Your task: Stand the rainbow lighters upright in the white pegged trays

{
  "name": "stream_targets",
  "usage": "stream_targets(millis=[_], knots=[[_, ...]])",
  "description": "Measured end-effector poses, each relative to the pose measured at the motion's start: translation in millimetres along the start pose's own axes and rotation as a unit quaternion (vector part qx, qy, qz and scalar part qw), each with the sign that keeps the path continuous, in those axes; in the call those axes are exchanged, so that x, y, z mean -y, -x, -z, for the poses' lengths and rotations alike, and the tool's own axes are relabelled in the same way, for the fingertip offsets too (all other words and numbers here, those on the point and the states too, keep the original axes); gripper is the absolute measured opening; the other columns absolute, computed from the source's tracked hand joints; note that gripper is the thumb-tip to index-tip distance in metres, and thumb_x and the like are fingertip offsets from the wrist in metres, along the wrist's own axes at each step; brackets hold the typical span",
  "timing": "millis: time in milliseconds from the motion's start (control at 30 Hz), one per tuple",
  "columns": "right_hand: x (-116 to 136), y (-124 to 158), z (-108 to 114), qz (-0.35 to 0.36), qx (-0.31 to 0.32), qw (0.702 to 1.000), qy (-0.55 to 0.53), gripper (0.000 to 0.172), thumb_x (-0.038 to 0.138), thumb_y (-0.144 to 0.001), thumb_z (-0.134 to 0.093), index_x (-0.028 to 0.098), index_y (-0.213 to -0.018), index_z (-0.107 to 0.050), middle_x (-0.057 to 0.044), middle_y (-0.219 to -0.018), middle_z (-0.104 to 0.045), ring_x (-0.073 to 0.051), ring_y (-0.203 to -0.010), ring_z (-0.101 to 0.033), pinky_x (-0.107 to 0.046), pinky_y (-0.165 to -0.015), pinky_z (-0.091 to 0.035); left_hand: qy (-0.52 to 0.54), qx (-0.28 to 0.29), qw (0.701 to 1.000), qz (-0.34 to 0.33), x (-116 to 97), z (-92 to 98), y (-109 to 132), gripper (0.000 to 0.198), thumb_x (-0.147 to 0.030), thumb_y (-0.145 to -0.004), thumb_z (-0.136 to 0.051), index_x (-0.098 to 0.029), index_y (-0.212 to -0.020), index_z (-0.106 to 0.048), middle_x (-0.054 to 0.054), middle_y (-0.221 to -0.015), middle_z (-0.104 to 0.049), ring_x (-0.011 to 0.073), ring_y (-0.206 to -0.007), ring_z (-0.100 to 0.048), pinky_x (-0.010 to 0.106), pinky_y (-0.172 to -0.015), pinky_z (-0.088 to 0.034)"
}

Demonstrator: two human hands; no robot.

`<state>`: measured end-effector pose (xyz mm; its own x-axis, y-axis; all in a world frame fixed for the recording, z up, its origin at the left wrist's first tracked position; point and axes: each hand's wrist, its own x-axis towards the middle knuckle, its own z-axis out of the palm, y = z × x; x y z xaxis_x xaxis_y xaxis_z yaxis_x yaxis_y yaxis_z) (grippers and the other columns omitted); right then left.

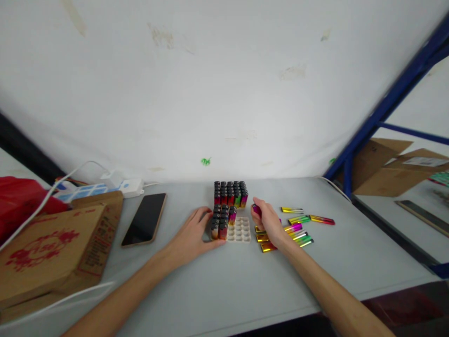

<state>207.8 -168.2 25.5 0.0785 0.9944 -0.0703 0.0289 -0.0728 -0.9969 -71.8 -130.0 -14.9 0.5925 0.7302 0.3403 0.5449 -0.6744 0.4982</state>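
Note:
A white tray [242, 230] with round pockets stands in front of me, its left part filled with upright black-topped lighters [220, 221]. My left hand [192, 238] curls around the tray's left side, thumb at the front corner and fingers behind. Right of the tray, my right hand [269, 222] is closed on a purple lighter [257, 210], whose dark end shows at the fingers. Under and beside that hand lie several loose shiny lighters [302, 238] in gold, green and pink. Behind the tray stands a tight block of upright lighters [230, 194].
On the left lie a phone [145, 220], a cardboard box [52, 252] and a white power strip [131, 188] with cables. A red bag [24, 203] rests by the box. A blue metal frame [379, 110] and open cartons [393, 171] stand at the right. A white wall [224, 103] closes the back.

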Motion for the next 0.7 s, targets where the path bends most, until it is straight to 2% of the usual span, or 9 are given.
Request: stream_targets(millis=[133, 267, 367, 500, 600, 700], knots=[[1, 4, -7, 0.005, -0.005, 1.000, 0.012, 0.055, 0.070, -0.090, -0.053, 0.032, -0.054, -0.034, 0.007, -0.050, -0.026, -0.013, -0.048, -0.024, -0.032, -0.049, -0.019, 0.001, 0.001, 1.000, 0.001, 0, -0.9, 0, 0.071, -0.074, -0.094, -0.085, -0.021, -0.139, -0.075, 0.019, -0.147, -0.071, 0.0427, -0.138, -0.069, 0.060, -0.121, -0.061], [-1, 4, -7, 0.011, 0.001, 0.999, 0.033, 0.054, 0.067, -0.091, -0.051, 0.031, -0.054, -0.035, 0.006, -0.051, -0.026, -0.013, -0.049, -0.024, -0.033, -0.050, -0.020, 0.001, -0.001, 1.000, 0.000, 0, -1.3, 0, 0.071, -0.075, -0.093, -0.086, -0.021, -0.138, -0.075, 0.019, -0.147, -0.071, 0.0431, -0.138, -0.069, 0.060, -0.122, -0.060], [-2, 1, -6, 0.004, 0.000, 1.000, 0.020, 0.061, 0.075, -0.094, -0.053, 0.030, -0.055, -0.037, 0.006, -0.051, -0.028, -0.013, -0.050, -0.024, -0.031, -0.049, -0.020, -0.001, 0.000, 1.000, -0.002, 1, -1.3, 0, 0.072, -0.075, -0.094, -0.086, -0.021, -0.141, -0.075, 0.018, -0.147, -0.071, 0.0423, -0.139, -0.069, 0.060, -0.122, -0.060], [-1, 0, -2, 0.002, 0.036, 0.999, -0.007, 0.077, 0.101, -0.089, -0.055, 0.027, -0.066, -0.051, 0.008, -0.056, -0.029, -0.012, -0.050, -0.022, -0.029, -0.049, -0.018, -0.002, 0.000, 1.000, -0.002, 1, -0.4, 0, 0.070, -0.074, -0.094, -0.086, -0.022, -0.140, -0.075, 0.018, -0.147, -0.071, 0.0420, -0.139, -0.069, 0.060, -0.122, -0.060], [3, 4, 4, 0.058, 0.049, 0.997, 0.023, 0.077, 0.103, -0.093, -0.052, 0.026, -0.082, -0.059, 0.007, -0.064, -0.038, -0.014, -0.053, -0.031, -0.030, -0.050, -0.026, 0.000, 0.004, 1.000, -0.006, 0, 0.5, 0, 0.071, -0.076, -0.095, -0.084, -0.021, -0.138, -0.075, 0.018, -0.147, -0.070, 0.0421, -0.137, -0.069, 0.060, -0.121, -0.061], [9, 10, 12, 0.138, 0.051, 0.979, 0.143, 0.063, 0.085, -0.110, -0.048, 0.027, -0.089, -0.059, 0.003, -0.071, -0.054, -0.018, -0.063, -0.050, -0.032, -0.062, -0.043, -0.004, 0.012, 1.000, -0.003, -1, 0.7, 0, 0.071, -0.075, -0.096, -0.083, -0.020, -0.139, -0.073, 0.019, -0.148, -0.070, 0.0419, -0.138, -0.069, 0.060, -0.122, -0.060]])
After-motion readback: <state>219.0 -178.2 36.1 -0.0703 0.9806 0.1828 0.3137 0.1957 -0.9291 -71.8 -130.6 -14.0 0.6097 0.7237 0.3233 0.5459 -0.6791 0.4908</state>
